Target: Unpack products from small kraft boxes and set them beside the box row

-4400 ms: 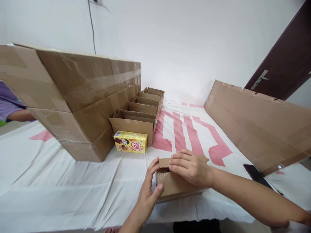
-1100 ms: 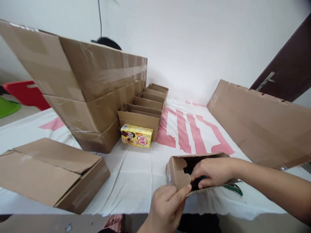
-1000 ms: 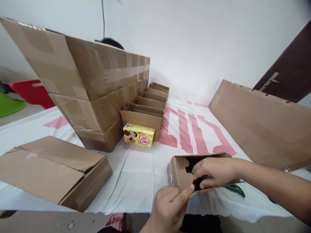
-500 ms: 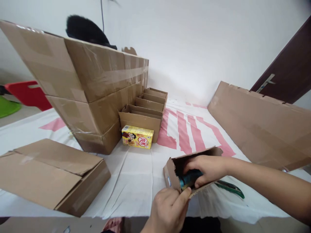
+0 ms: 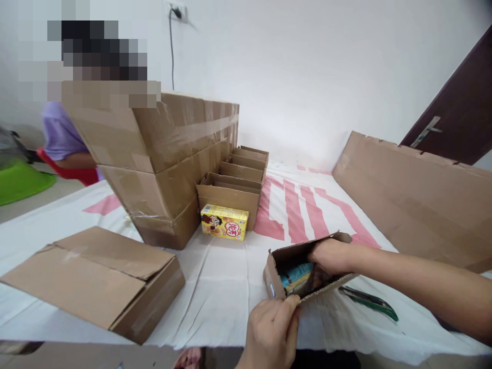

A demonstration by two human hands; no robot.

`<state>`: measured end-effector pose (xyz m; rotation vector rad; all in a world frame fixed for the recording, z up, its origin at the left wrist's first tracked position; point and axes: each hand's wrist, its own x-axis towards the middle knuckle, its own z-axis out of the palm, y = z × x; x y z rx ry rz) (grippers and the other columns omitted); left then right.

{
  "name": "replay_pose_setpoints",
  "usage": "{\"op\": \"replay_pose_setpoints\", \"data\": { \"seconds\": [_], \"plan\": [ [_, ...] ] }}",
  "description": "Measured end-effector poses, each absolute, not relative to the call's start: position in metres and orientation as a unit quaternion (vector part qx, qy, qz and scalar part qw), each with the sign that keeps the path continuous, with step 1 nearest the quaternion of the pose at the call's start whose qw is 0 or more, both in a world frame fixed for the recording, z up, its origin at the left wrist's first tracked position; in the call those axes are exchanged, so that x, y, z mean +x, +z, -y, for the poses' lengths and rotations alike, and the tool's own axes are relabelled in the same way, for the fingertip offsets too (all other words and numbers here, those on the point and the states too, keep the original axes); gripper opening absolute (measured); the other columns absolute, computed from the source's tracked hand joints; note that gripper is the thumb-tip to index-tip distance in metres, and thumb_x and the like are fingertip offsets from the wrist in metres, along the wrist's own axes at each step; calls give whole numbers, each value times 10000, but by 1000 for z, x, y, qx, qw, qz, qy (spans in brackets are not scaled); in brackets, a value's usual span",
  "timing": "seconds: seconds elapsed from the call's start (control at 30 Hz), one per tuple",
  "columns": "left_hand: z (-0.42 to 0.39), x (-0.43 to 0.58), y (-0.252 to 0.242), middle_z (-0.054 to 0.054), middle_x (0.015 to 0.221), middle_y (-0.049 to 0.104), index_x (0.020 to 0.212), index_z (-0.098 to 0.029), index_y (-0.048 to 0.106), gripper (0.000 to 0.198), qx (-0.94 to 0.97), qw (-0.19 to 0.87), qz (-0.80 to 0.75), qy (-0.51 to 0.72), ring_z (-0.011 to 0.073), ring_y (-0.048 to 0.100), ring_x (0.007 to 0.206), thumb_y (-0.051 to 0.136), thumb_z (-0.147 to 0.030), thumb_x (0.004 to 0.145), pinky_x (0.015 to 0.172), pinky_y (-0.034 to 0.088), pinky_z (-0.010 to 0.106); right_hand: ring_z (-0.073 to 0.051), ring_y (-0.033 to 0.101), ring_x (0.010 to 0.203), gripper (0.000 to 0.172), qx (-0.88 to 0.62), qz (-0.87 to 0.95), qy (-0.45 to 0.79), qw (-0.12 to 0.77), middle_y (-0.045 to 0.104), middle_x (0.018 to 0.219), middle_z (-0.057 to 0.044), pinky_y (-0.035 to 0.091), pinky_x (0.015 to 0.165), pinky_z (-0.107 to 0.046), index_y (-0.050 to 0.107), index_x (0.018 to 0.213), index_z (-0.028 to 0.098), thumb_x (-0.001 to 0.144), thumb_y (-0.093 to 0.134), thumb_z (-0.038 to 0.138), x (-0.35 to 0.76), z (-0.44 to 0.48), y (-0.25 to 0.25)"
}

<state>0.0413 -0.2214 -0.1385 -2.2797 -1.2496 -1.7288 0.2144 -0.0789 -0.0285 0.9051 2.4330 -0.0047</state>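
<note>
A small open cardboard box [image 5: 277, 281] lies tilted on its side near the table's front edge. My left hand [image 5: 272, 330] pinches its front flap from below, fingers closed. My right hand [image 5: 331, 255] reaches into the box, its fingertips hidden inside, on a blue and yellow packet [image 5: 295, 275] that shows in the opening. A green-handled tool [image 5: 369, 303] lies on the cloth just right of the box.
A yellow snack carton [image 5: 225, 229] lies before a row of small open boxes [image 5: 234, 188]. Big taped cartons [image 5: 169, 154] are stacked on the left. A flat brown box [image 5: 100, 277] sits front left. A cardboard sheet [image 5: 415, 195] leans on the right. A person in purple [image 5: 61, 138] is behind the cartons.
My right hand has pushed deeper into the small box, and a blue and yellow packet now lies inside. The person behind the cartons has come into view at the left.
</note>
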Motion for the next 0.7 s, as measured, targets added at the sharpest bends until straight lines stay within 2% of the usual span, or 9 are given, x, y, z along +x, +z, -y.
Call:
{"op": "replay_pose_setpoints", "data": {
  "seconds": [0.13,0.27,0.33,0.4,0.5,0.57,0.63,0.7],
  "plan": [
    [223,29,-139,-15,628,595,989,-196,582,185,-701,-36,433,-566,125,573,553,511,-82,861,541,423,232,-244,671,793,155,333,-925,-26,179,734,860,-100,439,668,-294,720,880,176,823,576,176,221,81,-1],
    [226,22,-138,-64,543,433,879,-216,592,109,-651,-67,476,-587,103,464,477,501,-155,885,516,381,219,-211,649,849,204,344,-926,-155,-12,716,927,-77,462,751,-292,681,959,187,892,499,247,247,89,21],
    [227,21,-137,-73,532,384,808,-221,587,116,-625,-77,495,-598,97,417,459,505,-196,886,505,362,214,-197,637,796,254,362,-894,-236,-118,704,870,-67,470,713,-287,665,923,180,918,487,360,264,94,28],
    [226,15,-136,-77,520,364,760,-219,588,137,-594,-80,521,-608,94,392,452,516,-239,875,497,352,211,-168,595,681,328,389,-843,-299,-218,663,762,-38,449,612,-264,635,841,177,897,522,480,282,98,32],
    [220,-9,-140,-78,512,385,746,-209,612,149,-546,-84,564,-614,96,412,464,569,-326,827,511,376,208,-112,470,528,408,433,-761,-341,-341,557,633,20,345,483,-226,574,774,185,822,590,591,306,102,37],
    [211,-35,-145,-68,532,454,779,-200,633,198,-515,-83,594,-612,108,471,506,620,-397,764,545,414,217,-94,411,492,421,454,-723,-343,-392,504,591,44,294,455,-215,549,755,192,783,618,606,320,101,37],
    [199,-61,-149,-40,601,554,863,-191,653,333,-468,-88,633,-611,138,546,577,656,-476,692,590,455,244,-86,377,484,412,468,-705,-324,-422,461,563,59,271,452,-213,535,722,194,745,641,592,332,98,35],
    [187,-81,-149,2,710,622,1033,-177,634,539,-427,-104,653,-616,186,602,652,681,-531,629,605,486,289,-84,361,490,394,476,-697,-297,-446,428,547,67,270,463,-214,518,680,194,715,638,568,343,94,31]
  ]
}}
